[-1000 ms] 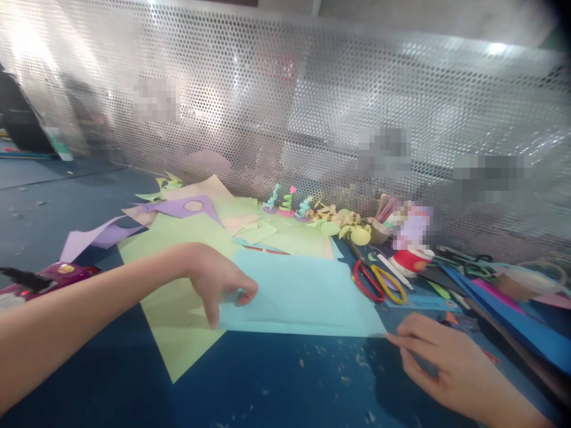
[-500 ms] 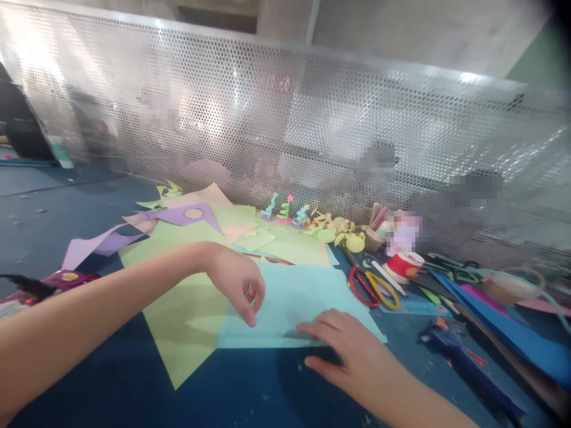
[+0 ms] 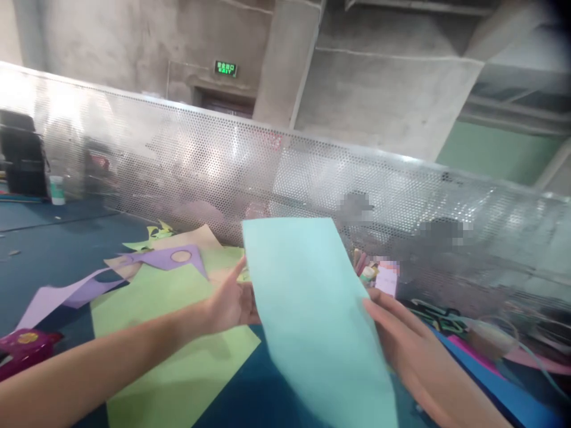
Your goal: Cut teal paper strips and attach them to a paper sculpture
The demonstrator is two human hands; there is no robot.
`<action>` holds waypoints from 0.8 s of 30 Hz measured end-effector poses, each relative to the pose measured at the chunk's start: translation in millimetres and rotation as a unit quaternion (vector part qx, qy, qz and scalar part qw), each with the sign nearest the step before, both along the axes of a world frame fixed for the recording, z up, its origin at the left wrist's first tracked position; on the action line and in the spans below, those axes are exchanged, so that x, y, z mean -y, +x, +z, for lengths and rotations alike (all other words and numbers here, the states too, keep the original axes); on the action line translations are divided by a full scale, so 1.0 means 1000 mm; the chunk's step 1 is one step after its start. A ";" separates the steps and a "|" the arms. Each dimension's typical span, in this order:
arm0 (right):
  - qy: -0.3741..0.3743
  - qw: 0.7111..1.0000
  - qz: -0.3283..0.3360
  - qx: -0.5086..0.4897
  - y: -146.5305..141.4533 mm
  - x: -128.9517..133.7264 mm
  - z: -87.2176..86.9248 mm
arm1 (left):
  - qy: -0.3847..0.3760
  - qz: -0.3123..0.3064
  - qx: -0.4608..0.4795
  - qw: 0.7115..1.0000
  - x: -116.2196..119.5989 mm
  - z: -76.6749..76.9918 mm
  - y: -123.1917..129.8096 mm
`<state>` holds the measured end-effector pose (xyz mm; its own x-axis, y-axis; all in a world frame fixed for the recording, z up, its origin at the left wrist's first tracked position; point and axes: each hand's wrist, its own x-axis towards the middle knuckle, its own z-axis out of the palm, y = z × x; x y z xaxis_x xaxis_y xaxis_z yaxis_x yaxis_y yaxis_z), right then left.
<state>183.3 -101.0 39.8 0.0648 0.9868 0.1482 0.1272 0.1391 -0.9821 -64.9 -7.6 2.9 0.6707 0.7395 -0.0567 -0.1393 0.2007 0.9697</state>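
A light blue paper sheet (image 3: 312,297) is held up in front of me, curving down toward its lower end. My left hand (image 3: 234,303) grips its left edge, the thumb pointing up and the fingers partly behind the paper. At the right edge, my right hand (image 3: 395,321) is closed on the sheet, with its fingertips along the border. A green paper sheet (image 3: 156,321) lies on the dark blue surface beneath my left forearm. Behind it is a purple paper with a round hole (image 3: 167,261).
A magenta tool (image 3: 31,351) lies at the far left. Blue card strips (image 3: 499,380) and a coiled clear tube (image 3: 499,339) are at the right. A perforated metal panel (image 3: 214,160) stands behind everything.
The light blue sheet has risen from the surface and is now between both hands. My right hand has moved up and right. The view has tilted upward.
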 end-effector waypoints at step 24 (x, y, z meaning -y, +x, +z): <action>-0.042 0.997 -0.057 -0.006 -0.009 -0.033 -0.086 | -0.043 0.177 -0.035 0.983 0.010 -0.058 0.015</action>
<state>174.3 -67.9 -46.2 0.1789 0.9818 0.0642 0.1259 0.0418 -0.9912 -50.0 -17.8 -55.3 0.3646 0.9163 -0.1658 -0.1491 0.2332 0.9609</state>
